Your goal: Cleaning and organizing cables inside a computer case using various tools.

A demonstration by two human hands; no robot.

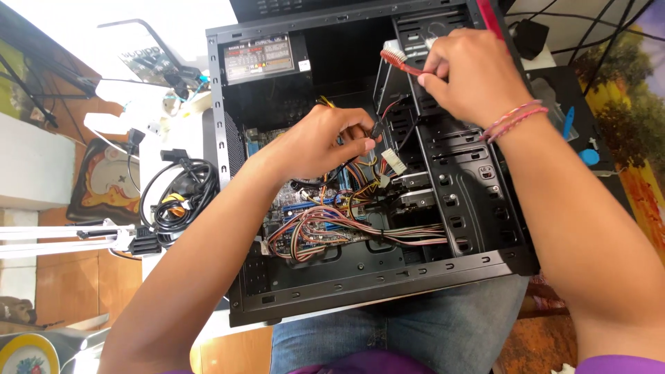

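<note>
Head view: white label tops black case.

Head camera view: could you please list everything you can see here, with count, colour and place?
Computer case: one, black, open on the lap.
Power supply: one, grey label, top left inside the case.
Flat cable: one, red, at the drive bay, pinched by the right hand.
Wire bundle: one, multicoloured, over the motherboard.
White connector: one, beside the left fingers.
Coiled cable: one, black, left of the case.
Bracelets: pink, right wrist.
Left hand: gripping wires inside the case.
Right hand: at the drive bay.
</note>
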